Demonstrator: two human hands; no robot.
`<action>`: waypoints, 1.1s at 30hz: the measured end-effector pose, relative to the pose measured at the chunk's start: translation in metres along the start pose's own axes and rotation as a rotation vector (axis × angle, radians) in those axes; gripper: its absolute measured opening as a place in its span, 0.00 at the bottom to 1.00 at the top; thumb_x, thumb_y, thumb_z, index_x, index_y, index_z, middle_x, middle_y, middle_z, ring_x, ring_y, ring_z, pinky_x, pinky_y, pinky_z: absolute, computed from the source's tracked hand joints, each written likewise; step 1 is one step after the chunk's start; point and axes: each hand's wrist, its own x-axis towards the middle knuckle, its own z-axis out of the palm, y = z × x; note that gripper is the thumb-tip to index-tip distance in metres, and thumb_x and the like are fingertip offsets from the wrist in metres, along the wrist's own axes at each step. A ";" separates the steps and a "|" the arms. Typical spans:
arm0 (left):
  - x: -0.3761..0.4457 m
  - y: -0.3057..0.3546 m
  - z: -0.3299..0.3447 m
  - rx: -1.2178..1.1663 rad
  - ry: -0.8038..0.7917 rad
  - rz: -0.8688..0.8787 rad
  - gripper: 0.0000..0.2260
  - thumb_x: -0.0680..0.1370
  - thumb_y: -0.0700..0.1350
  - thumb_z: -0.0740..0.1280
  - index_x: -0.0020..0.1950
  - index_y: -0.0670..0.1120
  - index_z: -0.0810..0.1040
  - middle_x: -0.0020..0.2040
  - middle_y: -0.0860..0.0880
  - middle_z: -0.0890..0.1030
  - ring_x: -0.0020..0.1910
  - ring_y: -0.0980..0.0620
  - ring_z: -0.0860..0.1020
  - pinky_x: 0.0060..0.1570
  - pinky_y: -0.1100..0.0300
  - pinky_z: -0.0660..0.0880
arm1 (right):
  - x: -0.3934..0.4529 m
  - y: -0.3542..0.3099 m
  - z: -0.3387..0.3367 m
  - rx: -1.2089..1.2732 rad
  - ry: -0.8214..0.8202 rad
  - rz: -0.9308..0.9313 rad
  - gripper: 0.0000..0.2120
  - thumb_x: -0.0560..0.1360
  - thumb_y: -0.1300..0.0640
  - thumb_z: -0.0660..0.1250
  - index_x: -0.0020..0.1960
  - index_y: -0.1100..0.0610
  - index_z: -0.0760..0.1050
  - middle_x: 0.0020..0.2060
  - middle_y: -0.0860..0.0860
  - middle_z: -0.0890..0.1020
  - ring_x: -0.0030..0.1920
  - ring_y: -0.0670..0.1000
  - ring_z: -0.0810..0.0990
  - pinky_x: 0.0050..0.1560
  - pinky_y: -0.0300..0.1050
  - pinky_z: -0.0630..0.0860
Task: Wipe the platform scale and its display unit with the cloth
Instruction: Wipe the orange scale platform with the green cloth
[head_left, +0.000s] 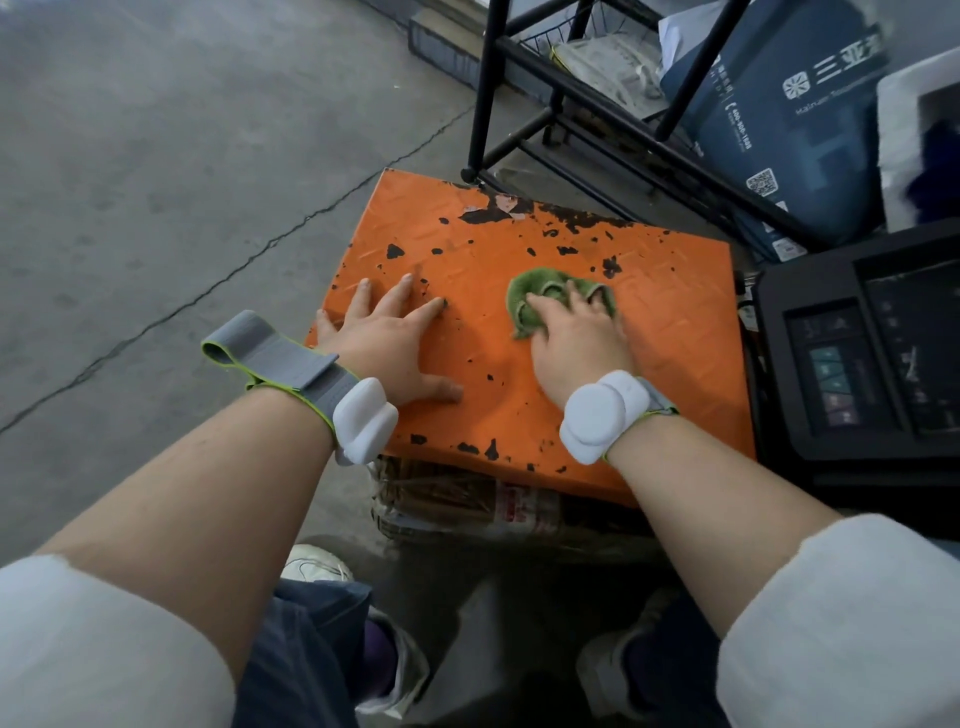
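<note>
- Orange scale platform (649, 364) fills mid-frame, lying on the concrete floor (156, 182); paint chipped in black patches, worst along its upper edge.
- Right hand (576, 343) presses a bunched green cloth (540, 296) onto the platform, right of centre, fingers curled into the folds.
- Left hand (395, 338) lies flat, fingers spread wide, holding nothing, bracing near the platform's left edge.
- Black display unit (857, 364) sits at the right of the frame, just beside the platform; looks not yet wiped.
- Risk: the cloth may snag on flaking paint and lift more chips.
- Risk: a sweep toward the right could bump the display buttons.
</note>
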 end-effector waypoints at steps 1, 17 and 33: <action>0.000 -0.001 0.000 0.002 -0.007 0.000 0.46 0.66 0.71 0.65 0.76 0.62 0.44 0.77 0.56 0.39 0.77 0.44 0.38 0.71 0.33 0.44 | -0.005 -0.006 0.001 -0.003 -0.021 -0.026 0.22 0.80 0.53 0.51 0.74 0.43 0.58 0.76 0.55 0.55 0.76 0.60 0.52 0.75 0.59 0.47; -0.003 0.002 -0.005 0.044 -0.062 0.015 0.51 0.63 0.70 0.69 0.76 0.62 0.43 0.77 0.56 0.38 0.76 0.43 0.38 0.70 0.32 0.47 | -0.059 -0.014 0.015 0.046 -0.044 -0.317 0.22 0.79 0.54 0.54 0.73 0.42 0.60 0.77 0.51 0.55 0.76 0.56 0.52 0.76 0.58 0.42; -0.010 0.007 -0.006 0.138 -0.123 0.077 0.55 0.59 0.67 0.74 0.75 0.62 0.41 0.77 0.57 0.37 0.76 0.44 0.37 0.71 0.33 0.49 | -0.059 0.017 0.002 0.116 -0.013 -0.153 0.21 0.79 0.56 0.55 0.71 0.42 0.63 0.76 0.49 0.55 0.76 0.54 0.53 0.75 0.50 0.42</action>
